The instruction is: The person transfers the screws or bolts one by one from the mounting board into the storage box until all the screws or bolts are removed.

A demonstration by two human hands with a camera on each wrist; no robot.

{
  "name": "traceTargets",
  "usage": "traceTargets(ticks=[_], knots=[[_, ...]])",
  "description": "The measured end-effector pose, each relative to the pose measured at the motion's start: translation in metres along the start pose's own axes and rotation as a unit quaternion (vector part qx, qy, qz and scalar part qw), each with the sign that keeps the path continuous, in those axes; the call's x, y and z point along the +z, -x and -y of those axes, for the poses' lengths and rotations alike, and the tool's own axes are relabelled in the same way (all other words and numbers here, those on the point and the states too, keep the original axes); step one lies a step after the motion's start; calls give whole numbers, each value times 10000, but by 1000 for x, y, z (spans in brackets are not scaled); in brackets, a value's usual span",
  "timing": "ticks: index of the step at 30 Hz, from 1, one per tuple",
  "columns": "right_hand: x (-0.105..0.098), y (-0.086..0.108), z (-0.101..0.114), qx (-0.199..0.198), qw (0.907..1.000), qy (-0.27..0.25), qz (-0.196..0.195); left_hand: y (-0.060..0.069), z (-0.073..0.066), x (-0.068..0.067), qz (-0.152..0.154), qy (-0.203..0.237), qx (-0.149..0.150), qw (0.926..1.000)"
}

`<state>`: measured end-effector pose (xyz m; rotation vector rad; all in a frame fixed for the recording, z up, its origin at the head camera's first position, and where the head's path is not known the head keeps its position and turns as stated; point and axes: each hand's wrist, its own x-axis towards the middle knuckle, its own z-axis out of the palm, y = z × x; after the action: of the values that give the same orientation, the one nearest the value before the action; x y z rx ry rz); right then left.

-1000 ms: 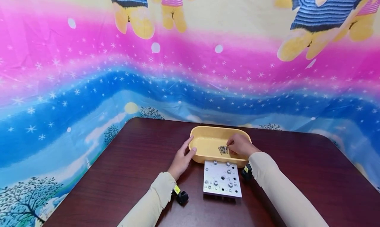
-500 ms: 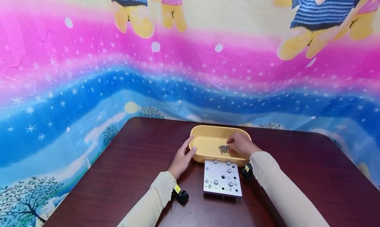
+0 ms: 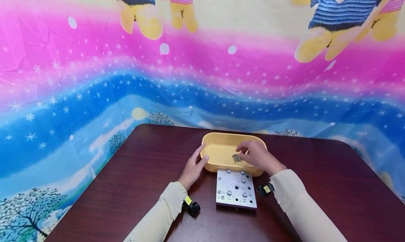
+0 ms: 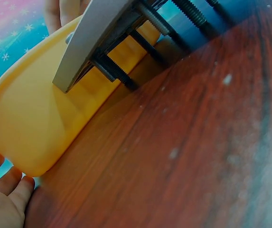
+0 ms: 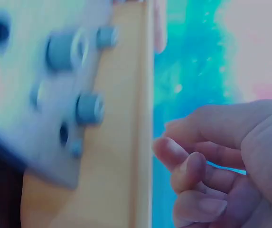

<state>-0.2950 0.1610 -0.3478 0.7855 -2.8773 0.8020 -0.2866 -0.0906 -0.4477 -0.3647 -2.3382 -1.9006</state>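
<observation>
A yellow plastic bin point(image 3: 218, 169) stands at the back of the table. Inside it, several metal screws point(image 3: 235, 158) lie side by side, partly covered by my right hand point(image 3: 257, 156). That hand is over the bin's right half, its fingers loosely bent, and I see nothing held between them in the right wrist view. My left hand point(image 3: 191, 170) rests against the bin's left end, thumb on the near rim and fingers along the outside. In front of the bin is a silver metal plate point(image 3: 232, 200) with bolts in some holes; threaded ends stick out below in the left wrist view.
The dark reddish-brown table point(image 3: 152, 157) extends to both sides and in front of the plate. A patterned cloth backdrop point(image 3: 202, 77) hangs behind it. A black wrist camera point(image 3: 265, 189) on my right arm sits close to the plate's right edge.
My right hand has lifted and turned, shifting slightly left over the screws; its wrist has swung right. My left hand, the bin and the plate stay in place.
</observation>
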Motion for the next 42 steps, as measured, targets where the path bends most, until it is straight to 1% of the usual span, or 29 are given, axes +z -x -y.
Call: traceTargets(ticks=[4,8,12,17,21,23,29,31,37,38,42], knots=[[2,15,14,-389,9990,-176,130,-1,0,0,5,10,-29,10000],[8,27,28,-724,9953,-367,535,-2,1,0,17,-17,-1,10000],[14,33,42,-931,9896,-445,1005,-3,1,0,20,3,16,10000],[18,38,57,-1141,9830,-336,1402,-4,-1,-1,-7,97,43,9999],[20,42,67,-1243,9769,-252,1717,-6,-2,-1,-29,42,15,10000],[21,44,71,-1267,9760,-139,1764,-6,-3,-2,-26,16,8,10000],[28,49,78,-1323,9755,185,1746,-4,-3,-3,-19,-71,-67,10000],[30,50,80,-1284,9754,261,1772,-3,-2,-2,-24,-117,-107,9999],[34,51,82,-1007,9747,244,1979,0,-1,-1,-20,-121,-149,9998],[34,52,82,-981,9747,232,1996,1,-2,-1,-11,-102,-173,9998],[36,53,83,-898,9757,318,1974,9,-23,-4,67,-135,-209,9997]])
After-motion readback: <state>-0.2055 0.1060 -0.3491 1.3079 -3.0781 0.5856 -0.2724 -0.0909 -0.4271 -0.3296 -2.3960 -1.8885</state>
